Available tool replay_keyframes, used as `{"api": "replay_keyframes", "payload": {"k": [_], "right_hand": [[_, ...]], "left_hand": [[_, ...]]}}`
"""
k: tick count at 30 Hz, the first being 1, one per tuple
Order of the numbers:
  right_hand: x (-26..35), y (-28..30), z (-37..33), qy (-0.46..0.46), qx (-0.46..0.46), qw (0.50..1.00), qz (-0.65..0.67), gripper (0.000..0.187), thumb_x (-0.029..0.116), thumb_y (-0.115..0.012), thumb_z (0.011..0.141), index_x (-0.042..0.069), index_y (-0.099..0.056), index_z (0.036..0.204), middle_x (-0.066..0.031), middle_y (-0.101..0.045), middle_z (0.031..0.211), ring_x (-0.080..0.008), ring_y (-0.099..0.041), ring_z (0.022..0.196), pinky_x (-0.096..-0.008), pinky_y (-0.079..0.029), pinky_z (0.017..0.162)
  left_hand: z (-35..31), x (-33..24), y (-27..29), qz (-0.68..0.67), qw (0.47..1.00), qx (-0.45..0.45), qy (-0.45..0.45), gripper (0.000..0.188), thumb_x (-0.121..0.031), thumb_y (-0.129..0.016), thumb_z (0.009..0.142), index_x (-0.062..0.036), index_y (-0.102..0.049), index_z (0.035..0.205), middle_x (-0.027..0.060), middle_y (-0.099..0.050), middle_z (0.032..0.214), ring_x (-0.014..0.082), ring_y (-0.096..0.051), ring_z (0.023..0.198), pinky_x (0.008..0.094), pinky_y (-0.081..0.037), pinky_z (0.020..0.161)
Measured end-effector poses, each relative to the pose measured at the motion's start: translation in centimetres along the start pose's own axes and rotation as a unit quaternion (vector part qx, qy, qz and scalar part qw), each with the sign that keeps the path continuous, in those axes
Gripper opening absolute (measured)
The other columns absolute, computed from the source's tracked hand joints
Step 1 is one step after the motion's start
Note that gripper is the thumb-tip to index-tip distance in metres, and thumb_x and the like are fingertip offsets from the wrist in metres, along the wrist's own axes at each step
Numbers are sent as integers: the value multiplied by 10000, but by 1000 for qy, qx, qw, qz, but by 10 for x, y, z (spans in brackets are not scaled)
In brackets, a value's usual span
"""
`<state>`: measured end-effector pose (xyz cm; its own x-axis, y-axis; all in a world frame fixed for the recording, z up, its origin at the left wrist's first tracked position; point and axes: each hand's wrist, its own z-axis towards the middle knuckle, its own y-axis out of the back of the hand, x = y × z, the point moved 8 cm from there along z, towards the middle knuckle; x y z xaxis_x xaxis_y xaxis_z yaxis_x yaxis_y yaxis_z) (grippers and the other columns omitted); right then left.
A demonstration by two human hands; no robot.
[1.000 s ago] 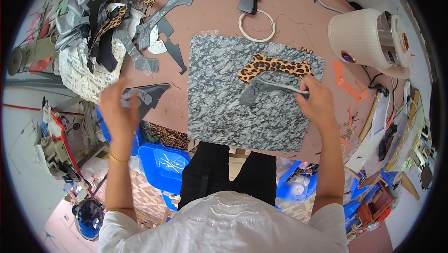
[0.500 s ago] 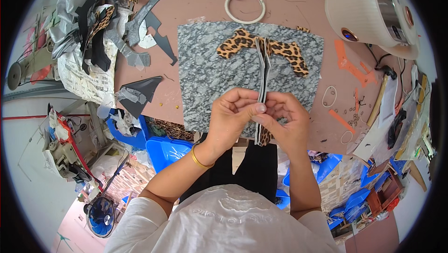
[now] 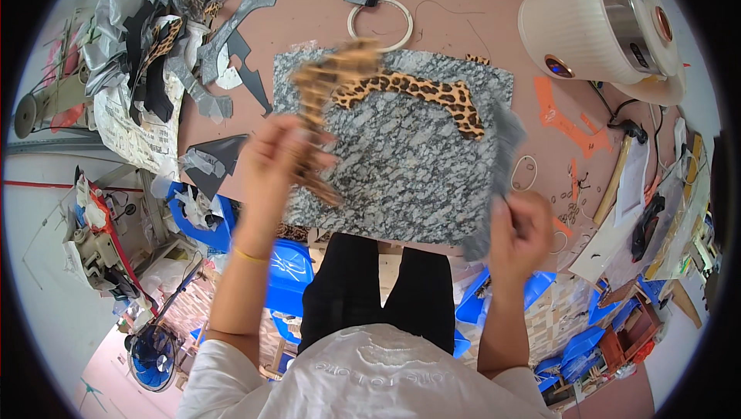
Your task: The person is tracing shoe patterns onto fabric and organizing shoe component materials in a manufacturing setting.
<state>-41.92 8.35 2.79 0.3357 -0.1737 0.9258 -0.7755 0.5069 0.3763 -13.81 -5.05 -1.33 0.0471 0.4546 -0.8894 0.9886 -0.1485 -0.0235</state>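
— Leopard piece [image 3: 324,102], blurred: the left hand [image 3: 282,160] holds it up over the left part of the slab [image 3: 409,168], fingers closed on it.

— And the right hand [image 3: 521,230]?

— At the slab's lower right corner, fingers pinched on a grey strip [image 3: 498,179] that runs up along the slab's right edge. It is blurred too, so its shape is hard to tell.

— Anything lying on the slab?

— A second leopard piece [image 3: 421,94], curved, flat across the upper part of the slab. The held piece overlaps its left end in the picture; I cannot tell whether they touch.

— What carries the slab?

— A pinkish tabletop [image 3: 448,29]. The slab's near edge reaches the tabletop's edge, above the person's lap.

— What else is around?

— A white ring [image 3: 380,23] just beyond the slab's far edge. A white cooker [image 3: 598,29] at the far right. Orange cutouts [image 3: 559,114] between the cooker and the slab. Grey cutouts [image 3: 220,56] and a heap of scraps [image 3: 147,48] to the left, well apart from the hands. A dark triangular piece [image 3: 220,160] near the left hand, at the tabletop's edge.

— Below the tabletop?

— Blue bins [image 3: 289,272] on both sides of the legs.
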Motion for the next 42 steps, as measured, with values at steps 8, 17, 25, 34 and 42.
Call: {"api": "replay_keyframes", "payload": {"k": [8, 17, 25, 34, 42], "right_hand": [[9, -124, -28, 99, 218, 958, -160, 146, 75, -701, 716, 94, -611, 830, -78, -582, 809, -285, -578, 757, -357, -467, 652], [-28, -136, 89, 282, 154, 886, -334, 293, 154, -735, 700, 110, -674, 983, 8, -592, 951, -205, -524, 897, -357, -407, 771], [-24, -130, 84, 313, 92, 905, -272, 211, 129, -738, 694, 97, -681, 894, 16, -614, 845, -195, -547, 801, -342, -421, 713], [-21, -138, 69, 383, 109, 875, -274, 52, 33, -607, 732, 55, -562, 747, -37, -651, 949, -217, -594, 903, -374, -462, 836], [1, -120, 30, 448, 191, 853, -188, 107, 94, -629, 711, 83, -554, 787, -41, -611, 846, -199, -592, 754, -379, -499, 783]], "left_hand": [[64, -64, 93, 350, 917, -90, -167, 177, -112, -583, 889, -3, -627, 1021, 67, -673, 897, 119, -625, 800, 240, -477, 727], [16, 71, -91, 99, 977, 177, 69, 160, -99, -561, 926, 36, -627, 980, 60, -670, 857, 112, -644, 780, 233, -527, 681], [8, 75, -101, 167, 967, 179, 65, 164, -112, -580, 909, 35, -641, 951, 57, -670, 773, 87, -638, 712, 229, -501, 630], [33, -32, -70, 300, 903, -44, -305, 120, -68, -655, 807, -47, -664, 924, 86, -639, 777, 196, -582, 674, 296, -451, 597], [97, -17, -113, 520, 713, 201, -424, 250, -139, -751, 651, -64, -636, 860, 55, -556, 799, 271, -506, 855, 361, -426, 742]]}}
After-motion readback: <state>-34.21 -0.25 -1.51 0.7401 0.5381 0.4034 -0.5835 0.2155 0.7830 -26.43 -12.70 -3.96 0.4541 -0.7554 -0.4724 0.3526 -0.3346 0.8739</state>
